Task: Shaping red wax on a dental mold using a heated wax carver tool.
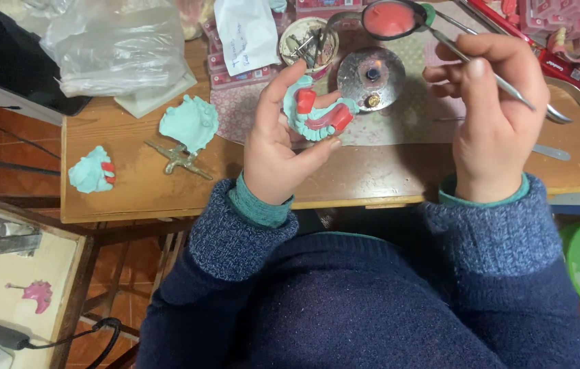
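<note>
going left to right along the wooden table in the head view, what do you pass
Small mint-green plaster cast with red wax → brass-coloured metal articulator frame → left hand holding a mint-green dental cast with red wax rims → round metal burner → right hand holding a thin metal wax tool.

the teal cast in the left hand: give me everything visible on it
The teal dental cast is a horseshoe-shaped arch model, matte and plaster-like, with red wax-like blocks set on both sides of the arch. The left hand holds it above the wooden table, thumb on one side and fingers curled around the other, arch facing up toward the camera. The right hand holds a thin metal tool, which is clear of the cast.
</note>
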